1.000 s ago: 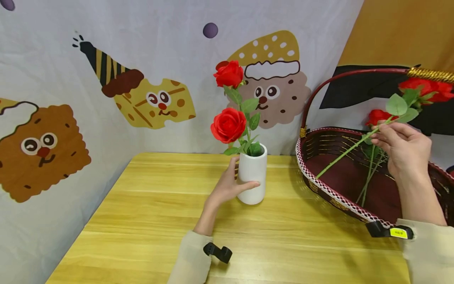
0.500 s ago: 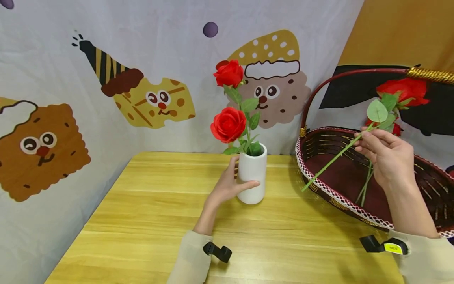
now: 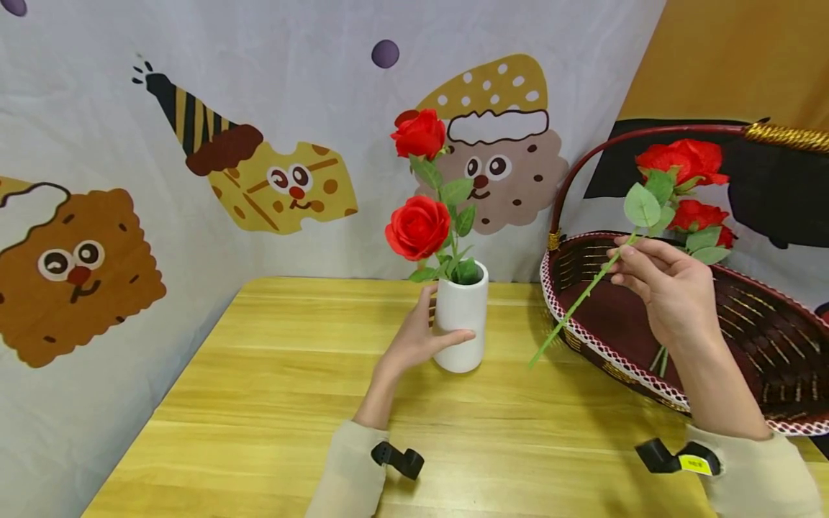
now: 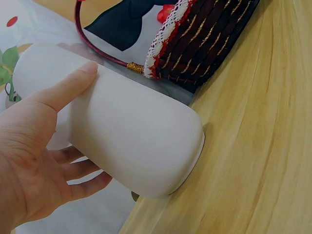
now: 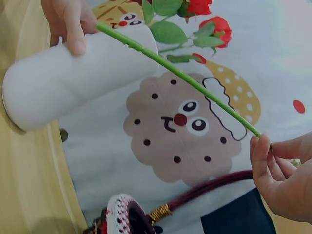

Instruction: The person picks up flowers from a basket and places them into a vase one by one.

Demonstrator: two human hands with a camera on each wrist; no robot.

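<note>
A white vase (image 3: 461,316) stands upright on the wooden table, with two red roses (image 3: 417,228) in it. My left hand (image 3: 421,332) holds the vase from its left side, the thumb across the front, as the left wrist view also shows. In my right hand (image 3: 676,288) the green stem of another red rose (image 3: 683,162) is pinched between thumb and fingers. Its bloom points up and right; the bare stem end slants down-left past the basket's rim, apart from the vase. Behind that hand, more red rose blooms (image 3: 699,216) show over the basket, partly hidden.
A dark wicker basket (image 3: 784,352) with white lace trim and a tall arched handle (image 3: 586,162) stands at the right. Behind the wooden table (image 3: 272,403) hangs a cloth (image 3: 311,65) printed with cartoon biscuits and cheese.
My right hand has moved left with the rose, bringing the stem end out over the basket's rim towards the vase. My left hand and the vase have stayed in place.
</note>
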